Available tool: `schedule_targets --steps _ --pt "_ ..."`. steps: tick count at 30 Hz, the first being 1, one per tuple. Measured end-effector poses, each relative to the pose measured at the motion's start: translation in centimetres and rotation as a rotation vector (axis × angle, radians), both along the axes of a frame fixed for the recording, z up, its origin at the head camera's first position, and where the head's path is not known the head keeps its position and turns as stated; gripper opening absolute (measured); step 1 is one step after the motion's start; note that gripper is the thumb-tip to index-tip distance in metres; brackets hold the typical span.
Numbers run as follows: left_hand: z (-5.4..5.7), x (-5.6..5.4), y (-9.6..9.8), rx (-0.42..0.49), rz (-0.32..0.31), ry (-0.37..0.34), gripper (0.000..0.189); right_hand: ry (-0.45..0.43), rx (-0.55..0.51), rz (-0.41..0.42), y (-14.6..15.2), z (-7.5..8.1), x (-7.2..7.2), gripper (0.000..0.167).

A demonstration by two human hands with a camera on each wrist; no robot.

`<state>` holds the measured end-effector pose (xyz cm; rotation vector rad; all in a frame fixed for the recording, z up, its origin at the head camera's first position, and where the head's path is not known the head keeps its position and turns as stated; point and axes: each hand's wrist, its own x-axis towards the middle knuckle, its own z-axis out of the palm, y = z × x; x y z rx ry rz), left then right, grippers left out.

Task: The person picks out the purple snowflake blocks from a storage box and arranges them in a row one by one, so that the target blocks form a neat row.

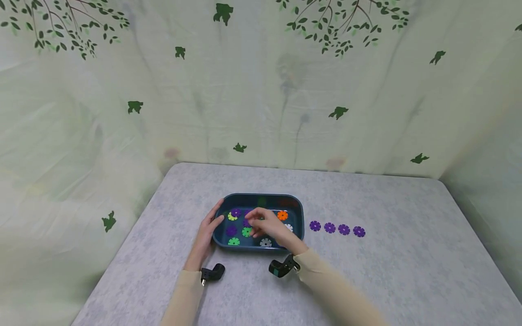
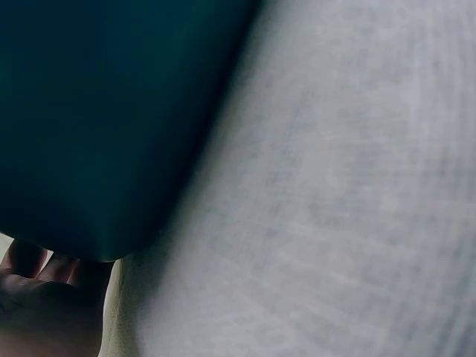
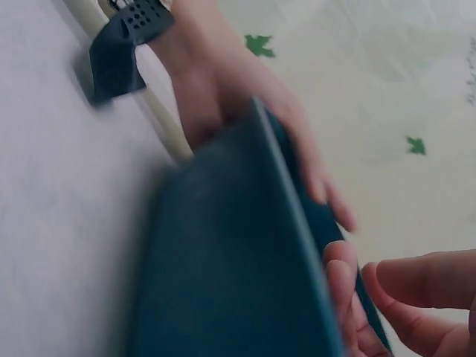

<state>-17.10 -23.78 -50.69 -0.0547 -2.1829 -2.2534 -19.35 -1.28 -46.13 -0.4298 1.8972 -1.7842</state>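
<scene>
A dark blue tray (image 1: 261, 248) holds several flower-shaped discs, among them an orange disc (image 1: 282, 215), a green disc (image 1: 234, 242), a grey disc (image 1: 265, 242) and a purple disc (image 1: 231, 230). My left hand (image 1: 205, 233) holds the tray's left end, thumb over the rim and fingers along the outer wall. Over the middle of the tray is my right hand (image 1: 267, 225), fingers bent and tips near purple discs. Whether anything is between those fingertips is hidden. In the right wrist view, the tray wall (image 3: 223, 245) covers the discs.
Right of the tray, several purple discs lie in a row, with one purple disc (image 1: 359, 232) at its right end. The grey table (image 1: 408, 271) meets a pale cloth backdrop (image 1: 261, 90) with leaf prints behind and at the sides.
</scene>
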Motion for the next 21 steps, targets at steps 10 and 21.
schedule_targets --steps 10,21 --pt "0.0 0.0 -0.1 -0.023 -0.002 -0.007 0.05 -0.152 -0.005 0.024 -4.9 -1.0 0.1 0.031" --pt "-0.2 -0.1 -0.2 -0.006 -0.019 0.012 0.05 -0.157 0.072 0.049 -6.1 -1.4 -0.4 0.029"
